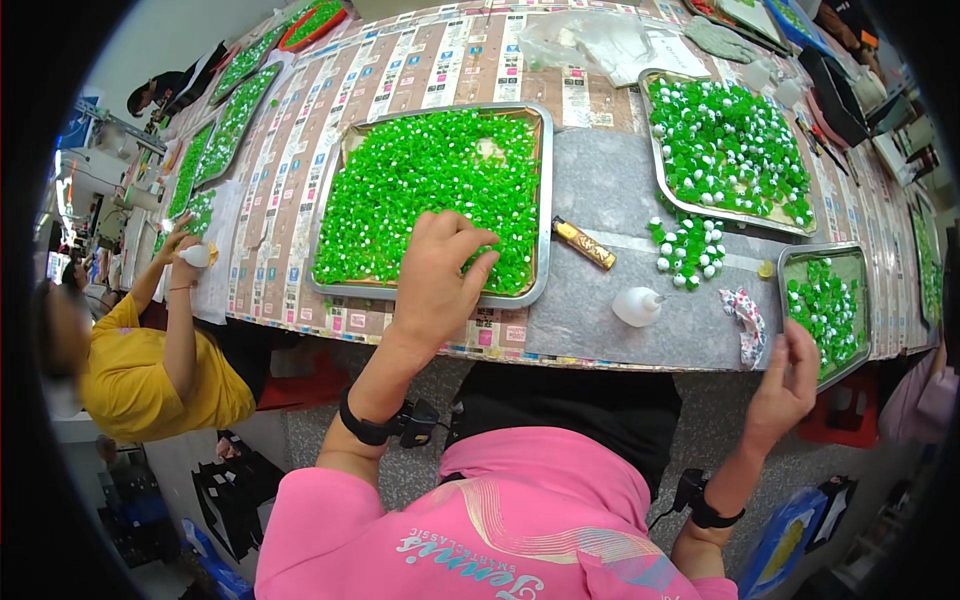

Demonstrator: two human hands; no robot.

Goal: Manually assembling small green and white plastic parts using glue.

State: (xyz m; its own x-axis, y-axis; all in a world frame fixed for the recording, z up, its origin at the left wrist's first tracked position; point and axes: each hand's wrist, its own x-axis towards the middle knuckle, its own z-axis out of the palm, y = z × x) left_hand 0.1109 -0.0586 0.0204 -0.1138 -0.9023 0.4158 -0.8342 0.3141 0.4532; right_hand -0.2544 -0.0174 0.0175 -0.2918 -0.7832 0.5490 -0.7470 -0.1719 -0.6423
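My left hand (pixel 445 275) reaches over the front of a large metal tray (pixel 546 200) full of small green plastic pieces (pixel 420 180) with white dots. Its fingers are curled and the thumb is close to the forefinger; whatever lies between the tips is too small to make out. At the lower right, my right hand (pixel 785 390) is beside the left rim of a smaller metal tray (pixel 866 300) that holds green and white pieces (pixel 822 305). Its fingers point up, stretched out, with nothing visible in them.
Between the trays, a grey mat (pixel 590 180) carries a white squeeze bottle (pixel 637 306), a brown and gold tube (pixel 584 243), a patterned cloth strip (pixel 744 325) and a cluster of green and white pieces (pixel 688 250). Another full tray (pixel 725 140) stands behind. A co-worker in yellow (pixel 165 370) is at left.
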